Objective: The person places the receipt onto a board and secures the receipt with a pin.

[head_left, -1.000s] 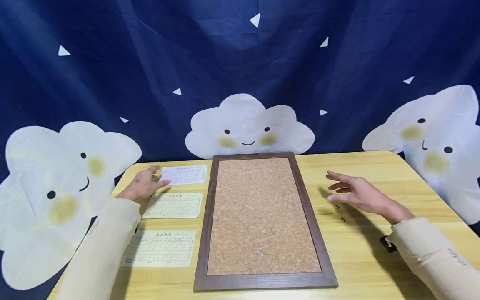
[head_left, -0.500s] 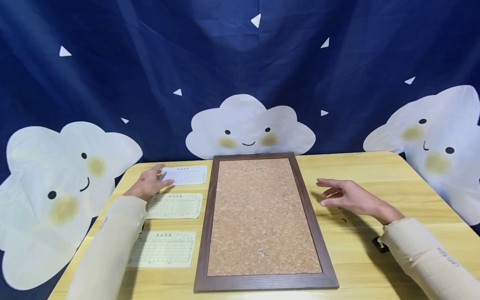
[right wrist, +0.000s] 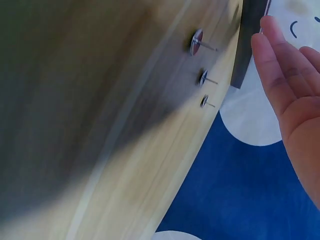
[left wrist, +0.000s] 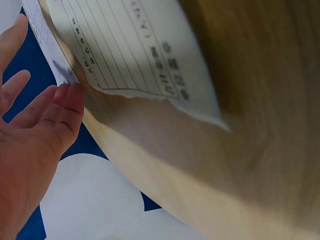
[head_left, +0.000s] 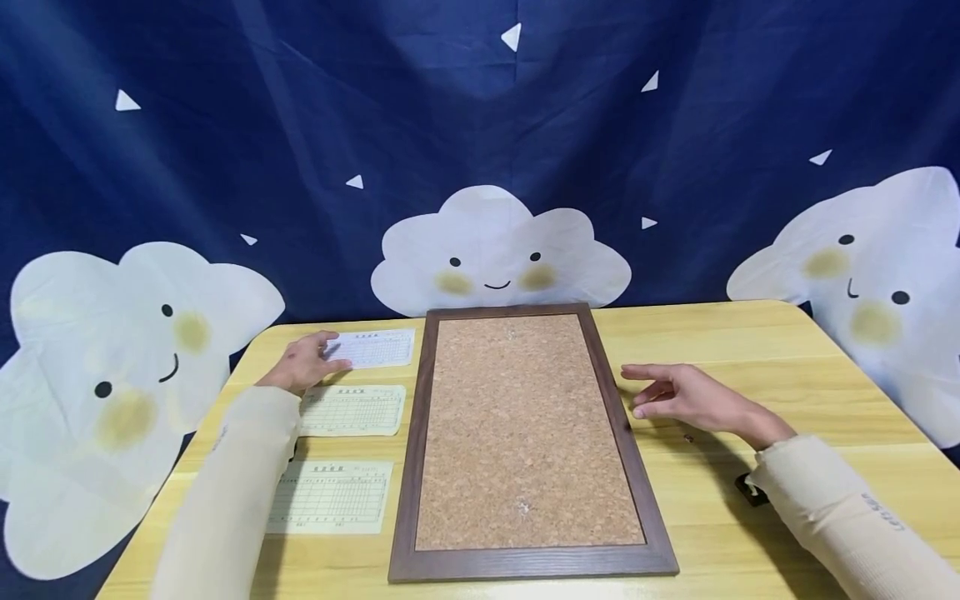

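Note:
My left hand (head_left: 303,362) is at the left end of the far printed slip of paper (head_left: 378,348); in the left wrist view its fingertips seem to touch the paper's edge. Below it lie a middle slip (head_left: 360,412) and a near slip (head_left: 333,500), both pale green with ruled tables. A cork board (head_left: 525,433) in a dark brown frame lies in the centre. Over the board's right edge hovers my right hand (head_left: 693,396), fingers loosely bent and holding nothing. Three metal thumbtacks (right wrist: 197,42) stand points up on the table in the right wrist view.
The light wooden table (head_left: 810,367) ends at the back against a dark blue curtain (head_left: 450,108) printed with clouds. Small silvery spots (head_left: 522,506) mark the cork. A small black item (head_left: 752,489) shows by the right sleeve.
My left hand has shifted slightly right onto the far slip's end. My right hand has moved left, toward the board's frame. Papers and board look unmoved.

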A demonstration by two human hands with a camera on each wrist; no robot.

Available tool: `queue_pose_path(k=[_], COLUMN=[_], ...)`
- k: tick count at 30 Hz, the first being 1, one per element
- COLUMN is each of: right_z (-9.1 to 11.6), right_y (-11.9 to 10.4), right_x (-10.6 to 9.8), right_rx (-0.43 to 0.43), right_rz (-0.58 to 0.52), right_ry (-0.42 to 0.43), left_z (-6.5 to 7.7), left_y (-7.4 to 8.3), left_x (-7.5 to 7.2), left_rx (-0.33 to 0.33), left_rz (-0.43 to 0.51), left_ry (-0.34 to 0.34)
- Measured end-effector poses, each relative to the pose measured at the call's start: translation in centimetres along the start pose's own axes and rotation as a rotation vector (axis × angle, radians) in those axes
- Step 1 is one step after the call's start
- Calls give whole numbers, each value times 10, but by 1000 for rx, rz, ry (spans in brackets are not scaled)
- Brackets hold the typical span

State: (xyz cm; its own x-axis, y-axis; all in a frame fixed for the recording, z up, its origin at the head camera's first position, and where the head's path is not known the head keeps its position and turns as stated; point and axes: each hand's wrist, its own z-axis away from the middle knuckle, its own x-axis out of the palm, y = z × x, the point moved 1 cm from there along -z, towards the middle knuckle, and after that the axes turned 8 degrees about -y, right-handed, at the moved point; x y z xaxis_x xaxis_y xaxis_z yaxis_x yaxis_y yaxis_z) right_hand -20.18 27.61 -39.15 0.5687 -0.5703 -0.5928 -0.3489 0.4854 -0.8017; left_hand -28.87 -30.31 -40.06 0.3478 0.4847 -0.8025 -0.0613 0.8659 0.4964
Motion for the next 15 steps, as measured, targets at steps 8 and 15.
queue_pose_path(k=[8,15], right_z=[-3,-7], right_y=[-3,-2], right_x=[5,12], right_rx=[-4,14], right_rz=[2,5], right_ry=[-17,-46], left_z=[-1,-2], left_y=[0,1], left_x=[0,1], left_rx=[-11,-76], left_rz=[-39,-22], left_ry=[10,13])
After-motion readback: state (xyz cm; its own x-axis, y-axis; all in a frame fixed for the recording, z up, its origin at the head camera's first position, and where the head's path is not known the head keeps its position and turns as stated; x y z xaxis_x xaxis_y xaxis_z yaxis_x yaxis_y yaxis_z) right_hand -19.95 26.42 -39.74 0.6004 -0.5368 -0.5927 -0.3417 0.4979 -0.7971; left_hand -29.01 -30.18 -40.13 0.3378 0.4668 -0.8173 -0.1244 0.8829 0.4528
